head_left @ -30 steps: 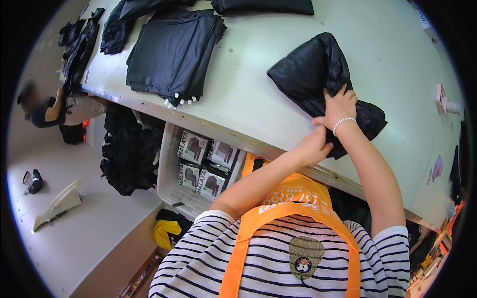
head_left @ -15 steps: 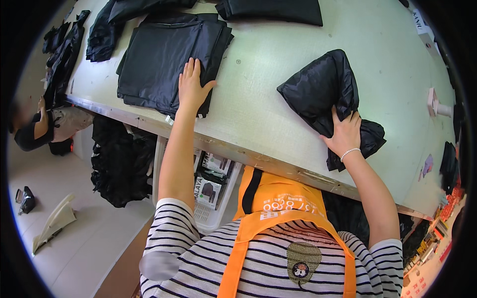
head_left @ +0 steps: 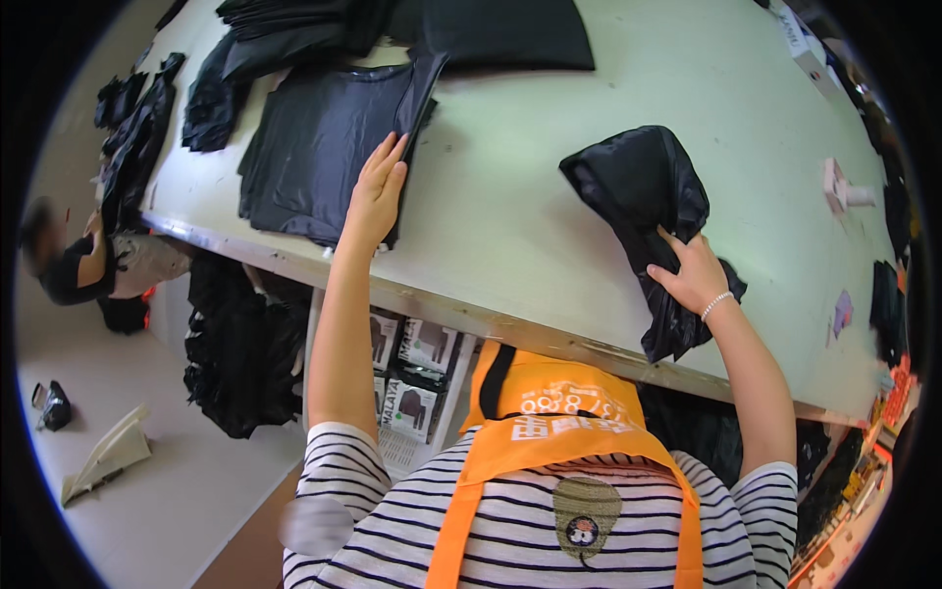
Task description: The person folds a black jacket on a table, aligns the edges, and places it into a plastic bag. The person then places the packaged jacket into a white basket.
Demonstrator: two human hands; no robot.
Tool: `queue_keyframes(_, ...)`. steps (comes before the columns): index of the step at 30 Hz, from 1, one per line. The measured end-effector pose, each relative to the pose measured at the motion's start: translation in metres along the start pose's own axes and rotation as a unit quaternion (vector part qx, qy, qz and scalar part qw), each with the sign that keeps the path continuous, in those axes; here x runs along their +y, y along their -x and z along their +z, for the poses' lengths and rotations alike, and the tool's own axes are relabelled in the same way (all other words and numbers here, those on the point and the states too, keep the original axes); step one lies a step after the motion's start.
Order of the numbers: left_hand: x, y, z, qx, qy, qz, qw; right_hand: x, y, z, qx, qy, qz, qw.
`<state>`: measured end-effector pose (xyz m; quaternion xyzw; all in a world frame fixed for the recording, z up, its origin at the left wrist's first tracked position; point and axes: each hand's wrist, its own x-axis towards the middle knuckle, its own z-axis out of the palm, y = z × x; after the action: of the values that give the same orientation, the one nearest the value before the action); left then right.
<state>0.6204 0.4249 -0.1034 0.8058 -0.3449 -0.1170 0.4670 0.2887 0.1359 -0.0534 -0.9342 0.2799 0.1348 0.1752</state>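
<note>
My left hand [head_left: 377,196] reaches to the right edge of a stack of folded black cloth pieces [head_left: 319,147] on the table. Its fingers are stretched out and it is tilted on its side against the stack. A corner of the top layer sticks up beyond the fingertips. Farther right, my right hand [head_left: 695,277], with a beaded bracelet at the wrist, grips the middle of a crumpled black cloth [head_left: 643,177]. The thumb lies toward the left, and the far end of this cloth spreads out wide. Part of its near end hangs below the hand.
The pale table [head_left: 510,196] carries more folded black cloth [head_left: 510,34] at the back. A white holder [head_left: 846,188] stands at the right. Below the table edge are a white crate [head_left: 446,393] with packages and hanging black cloth [head_left: 240,344]. Another person [head_left: 88,255] is at far left.
My left hand has turned from lying flat on the stack to resting on its side at its edge. The stack's top corner has risen. The cloth at my right hand looks narrower.
</note>
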Motion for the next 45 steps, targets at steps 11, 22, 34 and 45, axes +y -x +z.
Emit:
queue_keyframes(11, 0.111, 0.129, 0.281, -0.377, -0.116, 0.159, 0.905, 0.079, 0.204, -0.002, 0.152, -0.456, 0.200, 0.854)
queue_keyframes(22, 0.098, 0.091, 0.312, -0.211, -0.035, 0.280, 0.936, 0.072, 0.287, 0.053, 0.217, -0.387, 0.306, 0.842)
queue_keyframes(34, 0.174, 0.021, 0.289, -0.422, 0.100, 0.020, 0.901, 0.034, 0.232, 0.021, 0.024, -0.067, -0.081, 0.994)
queue_keyframes(45, 0.073, 0.056, 0.233, -0.249, 0.351, -0.143, 0.891, 0.061, 0.145, 0.062, -0.002, -0.126, -0.004, 0.992)
